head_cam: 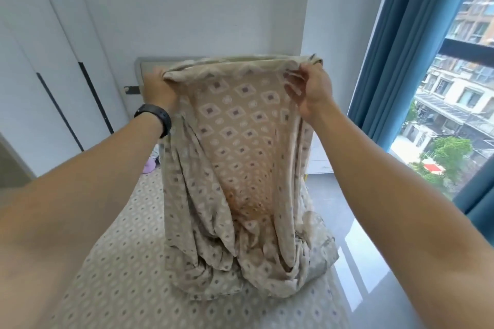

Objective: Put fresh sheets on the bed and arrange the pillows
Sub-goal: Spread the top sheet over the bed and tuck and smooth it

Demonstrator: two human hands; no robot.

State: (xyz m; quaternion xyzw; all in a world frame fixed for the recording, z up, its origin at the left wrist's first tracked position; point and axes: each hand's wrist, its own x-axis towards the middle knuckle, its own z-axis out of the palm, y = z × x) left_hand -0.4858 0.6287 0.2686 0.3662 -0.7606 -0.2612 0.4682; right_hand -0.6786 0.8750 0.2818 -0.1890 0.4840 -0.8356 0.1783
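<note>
Head view, both hands (160, 88) (312, 91) gripping patterned sheet (240, 168) above bed (112, 275), blue curtain (395, 48)

We see two bare forearms, no sleeves in view; the left wrist wears a black band (154, 117), smooth and matte.
</note>
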